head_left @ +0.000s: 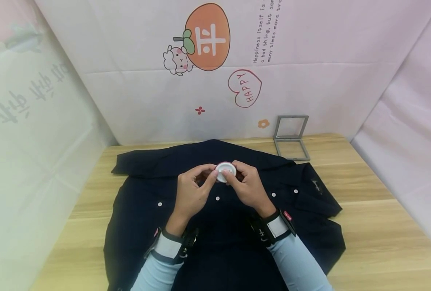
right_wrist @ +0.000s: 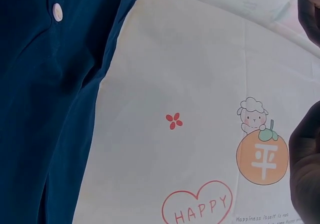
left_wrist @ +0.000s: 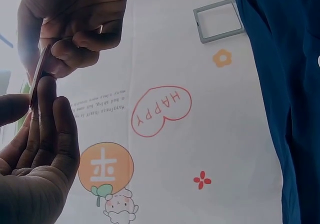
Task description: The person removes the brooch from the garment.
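A small round white disc (head_left: 220, 166) with a thin red edge is held up over a dark navy shirt (head_left: 215, 230), its white side with a raised middle facing the head camera. My left hand (head_left: 195, 188) pinches its left edge between thumb and fingers. On the other side my right hand (head_left: 250, 185) grips it, thumb laid on the white face and fingers behind. The left wrist view catches the disc (left_wrist: 40, 77) edge-on and thin between both hands. Only dark parts of a hand (right_wrist: 306, 169) enter the right wrist view, where the disc is hidden.
The shirt lies spread on a wooden table (head_left: 368, 226), with white buttons (head_left: 217, 198) along it. A grey-edged clear hinged frame (head_left: 292, 149) stands unfolded at the back right. Printed white cloth (head_left: 135, 105) walls the back and sides.
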Demonstrator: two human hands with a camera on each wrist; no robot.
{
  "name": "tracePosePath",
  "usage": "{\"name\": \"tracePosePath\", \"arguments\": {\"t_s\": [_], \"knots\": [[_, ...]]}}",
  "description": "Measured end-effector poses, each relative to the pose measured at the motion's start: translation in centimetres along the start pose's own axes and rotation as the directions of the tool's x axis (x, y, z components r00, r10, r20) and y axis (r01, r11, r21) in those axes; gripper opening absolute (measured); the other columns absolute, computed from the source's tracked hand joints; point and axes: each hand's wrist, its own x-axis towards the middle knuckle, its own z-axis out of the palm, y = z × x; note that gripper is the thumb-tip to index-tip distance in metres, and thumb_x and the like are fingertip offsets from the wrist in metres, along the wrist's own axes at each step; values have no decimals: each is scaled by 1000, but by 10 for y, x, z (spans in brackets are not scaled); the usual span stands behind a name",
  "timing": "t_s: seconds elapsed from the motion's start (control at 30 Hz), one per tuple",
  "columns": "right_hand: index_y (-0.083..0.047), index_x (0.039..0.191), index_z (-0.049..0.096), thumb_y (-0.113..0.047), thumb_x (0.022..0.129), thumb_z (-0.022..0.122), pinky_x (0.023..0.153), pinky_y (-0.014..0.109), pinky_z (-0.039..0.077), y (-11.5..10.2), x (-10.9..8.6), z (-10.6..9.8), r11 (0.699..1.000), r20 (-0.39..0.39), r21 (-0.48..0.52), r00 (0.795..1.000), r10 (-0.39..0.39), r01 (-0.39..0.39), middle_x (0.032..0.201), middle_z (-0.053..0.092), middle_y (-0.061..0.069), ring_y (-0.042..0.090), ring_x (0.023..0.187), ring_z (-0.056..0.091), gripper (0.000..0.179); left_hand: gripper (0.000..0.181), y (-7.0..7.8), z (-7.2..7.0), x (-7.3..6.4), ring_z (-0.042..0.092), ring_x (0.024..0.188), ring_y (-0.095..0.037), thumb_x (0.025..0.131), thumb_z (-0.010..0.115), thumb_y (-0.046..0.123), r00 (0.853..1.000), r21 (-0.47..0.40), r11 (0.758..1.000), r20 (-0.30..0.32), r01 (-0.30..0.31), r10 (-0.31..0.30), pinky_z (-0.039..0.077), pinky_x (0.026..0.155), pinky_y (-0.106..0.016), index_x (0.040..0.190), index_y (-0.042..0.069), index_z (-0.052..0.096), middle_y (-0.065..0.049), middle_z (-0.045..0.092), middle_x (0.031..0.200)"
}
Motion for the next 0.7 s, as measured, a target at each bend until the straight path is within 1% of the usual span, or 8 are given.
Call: {"name": "tracePosePath", "arguments": {"t_s": [0.13, 0.3, 0.53, 0.7], "knots": [[6, 96, 65, 4, 95, 57, 57, 22, 51, -1, 0, 0, 1000, 0, 12, 1000, -10, 10, 78, 62, 15, 11, 62, 59, 9, 15, 1, 0, 1, 70, 70, -19, 93, 67, 10, 1000, 2, 1000, 3, -9, 9, 57, 65, -25, 101, -2, 72, -12, 72, 81], [6, 95, 65, 4, 95, 57, 56, 22, 51, -1, 1, 1, 1000, 1, 19, 1000, -21, 21, 78, 62, 15, 6, 63, 57, 8, 15, 2, 0, 0, 70, 70, -20, 93, 67, 9, 1000, 1, 1000, 1, -14, 14, 58, 66, -25, 101, -2, 72, -13, 72, 81], [5, 95, 65, 4, 95, 57, 56, 25, 52, 0, 1, 2, 999, -6, 8, 999, -36, 36, 78, 62, 14, 7, 63, 58, 8, 15, 1, -1, 0, 70, 70, -20, 93, 67, 9, 1000, 4, 1000, -3, -19, 19, 57, 65, -25, 101, -2, 72, -13, 72, 81], [6, 96, 65, 4, 95, 57, 58, 23, 53, 0, 1, 2, 999, -12, 5, 999, -34, 34, 80, 63, 15, 4, 65, 59, 8, 15, 0, -1, 1, 70, 70, -19, 93, 67, 9, 1000, 4, 1000, -2, -20, 20, 57, 65, -25, 101, -2, 72, -13, 72, 82]]}}
